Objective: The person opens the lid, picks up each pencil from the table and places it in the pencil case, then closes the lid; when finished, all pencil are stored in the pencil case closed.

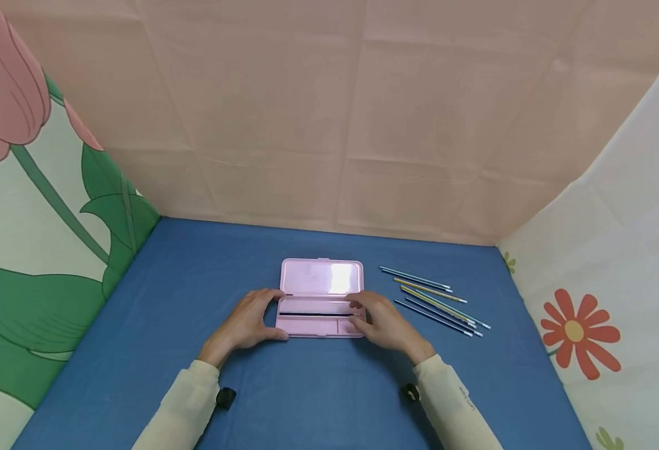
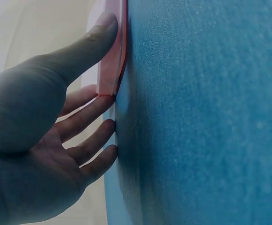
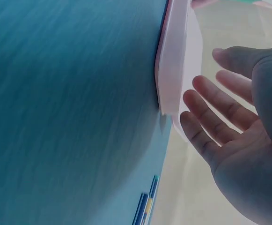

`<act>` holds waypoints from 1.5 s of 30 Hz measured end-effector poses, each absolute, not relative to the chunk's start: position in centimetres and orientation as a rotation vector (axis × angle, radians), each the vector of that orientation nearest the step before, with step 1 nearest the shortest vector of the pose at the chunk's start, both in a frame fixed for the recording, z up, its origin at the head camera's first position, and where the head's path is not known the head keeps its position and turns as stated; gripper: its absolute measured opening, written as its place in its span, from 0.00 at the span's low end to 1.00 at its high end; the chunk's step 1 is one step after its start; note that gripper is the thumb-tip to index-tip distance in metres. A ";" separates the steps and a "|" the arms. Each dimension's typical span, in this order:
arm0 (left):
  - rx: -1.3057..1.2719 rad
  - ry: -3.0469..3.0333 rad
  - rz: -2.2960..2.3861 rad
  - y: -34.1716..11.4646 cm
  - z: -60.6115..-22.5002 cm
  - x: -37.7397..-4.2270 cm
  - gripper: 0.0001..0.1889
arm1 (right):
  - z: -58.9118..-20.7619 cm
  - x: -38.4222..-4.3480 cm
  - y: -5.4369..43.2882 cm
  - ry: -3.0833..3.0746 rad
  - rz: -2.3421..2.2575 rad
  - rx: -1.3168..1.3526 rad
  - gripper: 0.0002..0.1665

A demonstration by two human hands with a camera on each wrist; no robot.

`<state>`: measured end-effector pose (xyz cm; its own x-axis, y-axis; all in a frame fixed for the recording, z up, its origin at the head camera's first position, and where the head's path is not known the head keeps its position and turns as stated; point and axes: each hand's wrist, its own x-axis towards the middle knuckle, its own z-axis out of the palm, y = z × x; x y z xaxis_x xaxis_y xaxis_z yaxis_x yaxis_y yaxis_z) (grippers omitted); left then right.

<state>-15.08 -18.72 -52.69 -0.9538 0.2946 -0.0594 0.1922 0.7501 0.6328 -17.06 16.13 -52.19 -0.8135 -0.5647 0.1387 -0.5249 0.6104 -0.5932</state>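
- The pink pencil case (image 1: pixel 307 325) is lying on the blue bench (image 1: pixel 307 381) in front of me. Its lid (image 1: pixel 312 277) is leaning away from me, so the compartments are facing up, easy to reach, I think.
- My left grip (image 1: pixel 246 320) is holding the left end of the case, the thumb at the near side and the fingers around the far corner; probably this is steadying it.
- My right grip (image 1: pixel 388 322) is hovering by the right end, its fingers apart; in the right wrist view they are not touching the case.
- The pencils (image 1: pixel 433 300) are lying loosely to the right, almost parallel, perhaps to be near my right side.
- A thin dark strip (image 1: pixel 315 314) is running along inside the case; whether it is a pencil, I cannot tell.
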 end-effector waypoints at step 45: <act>0.354 2.785 0.942 -18.8 -52.7 -15.2 0.48 | -53.3 -13.2 30.7 3.085 -0.808 -0.529 0.38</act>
<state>-15.15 -18.77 -52.66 -0.9555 0.2799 -0.0936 0.1657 0.7712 0.6147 -13.16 30.73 -53.29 -0.9425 -0.2889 0.1682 -0.3343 0.8219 -0.4612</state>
